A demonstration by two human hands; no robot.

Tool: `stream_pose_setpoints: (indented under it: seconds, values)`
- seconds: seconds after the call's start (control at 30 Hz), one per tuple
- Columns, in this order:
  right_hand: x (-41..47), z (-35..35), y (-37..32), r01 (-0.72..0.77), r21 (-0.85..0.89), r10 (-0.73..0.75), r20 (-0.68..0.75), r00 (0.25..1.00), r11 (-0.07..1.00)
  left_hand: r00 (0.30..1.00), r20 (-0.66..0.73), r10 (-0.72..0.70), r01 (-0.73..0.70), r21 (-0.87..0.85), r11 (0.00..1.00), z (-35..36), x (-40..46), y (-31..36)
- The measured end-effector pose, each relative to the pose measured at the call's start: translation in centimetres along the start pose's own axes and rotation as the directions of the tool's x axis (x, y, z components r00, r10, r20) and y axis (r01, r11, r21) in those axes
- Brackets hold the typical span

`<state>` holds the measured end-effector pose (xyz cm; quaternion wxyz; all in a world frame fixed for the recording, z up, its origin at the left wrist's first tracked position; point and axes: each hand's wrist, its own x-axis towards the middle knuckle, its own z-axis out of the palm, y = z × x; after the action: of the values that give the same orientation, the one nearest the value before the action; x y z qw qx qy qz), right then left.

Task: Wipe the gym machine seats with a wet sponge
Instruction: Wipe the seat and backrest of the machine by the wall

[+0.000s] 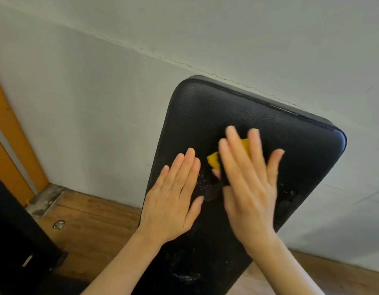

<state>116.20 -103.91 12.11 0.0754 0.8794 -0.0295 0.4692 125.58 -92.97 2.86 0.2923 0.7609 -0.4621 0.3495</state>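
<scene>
- Wall (pixel 99 103): pale grey-white painted plaster fills the background, with a thin crack running diagonally down to the right behind the top edge of the pad.
- Black padded vinyl seat pad with rounded corners (pixel 248 116): long and rectangular, its far end lies close to the wall. Wet smears and pale specks show on its surface around and below the hands.
- Brown wooden plank floor (pixel 88 220): visible below the wall on either side of the pad. A small crumpled silvery scrap (pixel 59 224) lies on it left of the pad.
- Orange vertical trim (pixel 14 135): stands against the wall at the left edge.
- Dark object (pixel 14 241): sits in the lower left corner; identity cannot be determined.
- Right hand (pixel 248 188): fingers straight and spread, palm pressing flat on the sponge; slightly blurred.
- Left hand (pixel 173 201): fingers straight and together, resting flat on the pad's left portion, just beside the right hand, holding nothing.
- Yellow sponge (pixel 214 160): on the pad's middle, mostly covered by the right hand, with corners showing at the fingers.
</scene>
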Motion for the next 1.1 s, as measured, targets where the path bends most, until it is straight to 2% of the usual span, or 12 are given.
stream_pose_setpoints:
  seconds: [0.13,0.23,0.37,0.53,0.63,0.7,0.77,0.87,1.0,1.1]
  values:
    - [0.6,0.1,0.0,-0.187,0.122,0.203,-0.130,0.971,0.975,1.000,-0.029,-0.002,0.002,-0.001,1.000,0.0,0.1,0.2]
    - [-1.0,1.3,-0.7,-0.185,0.111,0.200,-0.144,0.969,0.976,0.999,-0.048,0.007,-0.007,-0.001,1.000,0.3,0.0,0.0]
    - [-4.1,0.9,-1.1,-0.227,0.044,0.230,-0.081,0.970,0.973,0.998,-0.060,0.012,-0.012,0.002,1.000,0.4,0.1,0.0]
    - [1.0,0.7,-1.1,-0.279,0.132,0.302,-0.211,0.930,0.951,0.998,-0.061,0.014,-0.014,0.006,1.000,0.6,0.4,0.1]
    - [-2.5,0.4,-1.2,-0.272,0.092,0.282,-0.114,0.953,0.958,0.999,-0.047,0.008,-0.007,0.018,1.000,0.5,0.4,0.3]
    - [-3.5,-0.1,-1.0,-0.217,0.046,0.220,-0.070,0.973,0.975,0.999,-0.050,0.005,-0.004,0.018,1.000,0.5,0.2,0.3]
    - [-1.4,-0.1,-0.1,-0.173,0.043,0.176,-0.100,0.979,0.984,0.998,-0.065,0.005,-0.004,0.015,1.000,0.6,0.2,0.2]
    - [0.1,0.5,0.0,-0.171,0.105,0.189,-0.205,0.960,0.980,0.996,-0.091,0.013,-0.013,0.009,1.000,0.8,0.2,0.2]
    - [-5.3,1.7,-0.3,-0.176,0.042,0.180,-0.172,0.968,0.984,0.993,-0.119,0.024,-0.022,0.019,1.000,1.0,0.2,0.1]
    - [-3.3,2.1,-0.9,-0.162,0.105,0.180,-0.187,0.966,0.981,0.991,-0.131,0.013,-0.012,0.015,1.000,1.0,0.4,0.0]
